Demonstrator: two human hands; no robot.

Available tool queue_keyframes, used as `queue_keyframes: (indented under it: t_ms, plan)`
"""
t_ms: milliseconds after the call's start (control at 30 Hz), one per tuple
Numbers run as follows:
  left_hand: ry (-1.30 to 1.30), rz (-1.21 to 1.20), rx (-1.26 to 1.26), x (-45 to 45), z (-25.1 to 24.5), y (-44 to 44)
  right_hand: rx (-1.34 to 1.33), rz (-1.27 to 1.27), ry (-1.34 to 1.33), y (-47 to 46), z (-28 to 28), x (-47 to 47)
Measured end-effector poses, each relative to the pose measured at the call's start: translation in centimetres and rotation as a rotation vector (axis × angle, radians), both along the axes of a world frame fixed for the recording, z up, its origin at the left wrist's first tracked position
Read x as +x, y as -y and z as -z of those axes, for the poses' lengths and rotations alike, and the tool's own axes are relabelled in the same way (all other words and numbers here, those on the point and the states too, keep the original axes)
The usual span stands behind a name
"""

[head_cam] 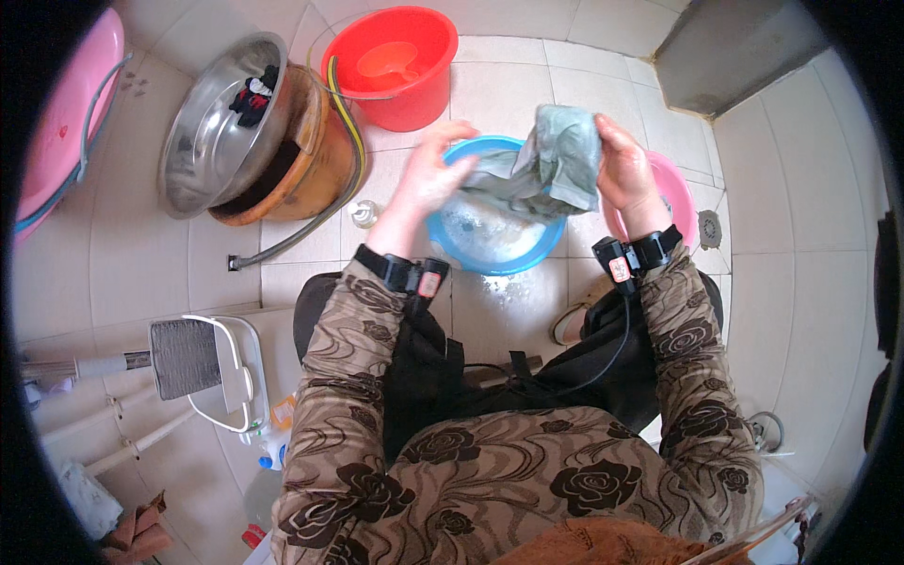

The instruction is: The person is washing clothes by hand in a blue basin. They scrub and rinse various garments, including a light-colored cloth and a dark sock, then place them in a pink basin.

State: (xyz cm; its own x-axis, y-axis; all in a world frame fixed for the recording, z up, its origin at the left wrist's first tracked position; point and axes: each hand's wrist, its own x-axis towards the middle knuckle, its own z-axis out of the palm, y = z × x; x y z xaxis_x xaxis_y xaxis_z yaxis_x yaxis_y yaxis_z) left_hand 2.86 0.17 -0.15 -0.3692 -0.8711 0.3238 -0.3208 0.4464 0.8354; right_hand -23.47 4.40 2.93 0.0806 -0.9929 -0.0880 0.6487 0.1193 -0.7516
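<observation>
A wet grey-green cloth [565,159] hangs bunched above a blue plastic basin [519,267] of sudsy water [487,229]. My right hand [625,166] grips the cloth's upper right edge between thumb and fingers. At the basin's left rim is my left hand [431,166], blurred, with thumb and forefinger spread apart. The cloth's left end reaches close to that thumb, but whether the hand holds it cannot be told. Behind my right wrist, a pink basin [671,180] is partly hidden, its contents mostly covered.
A red bucket [438,78] contains a red scoop [388,60]. Dark clothes [254,95] lie in a tilted steel basin [212,155] on a brown pot [311,183]. A hose [346,127] curves around the pot. A small bottle [364,213] and a floor drain [709,229] flank the basins.
</observation>
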Motion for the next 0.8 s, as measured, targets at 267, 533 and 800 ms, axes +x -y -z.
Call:
queue_keyframes:
  t_ms: [267,533,800]
  plan:
    - [-0.338,0.274,0.701,-3.2,0.3,-1.4,0.029,-0.197,-0.148,0.2,0.7,1.5]
    - [-0.423,0.190,0.731,-3.7,-0.2,-1.9,0.024,-0.240,-0.208,-0.8,-0.3,1.3]
    - [-0.419,0.046,0.661,-1.6,-0.4,-0.1,0.161,-0.088,-0.563,0.5,0.2,-0.1]
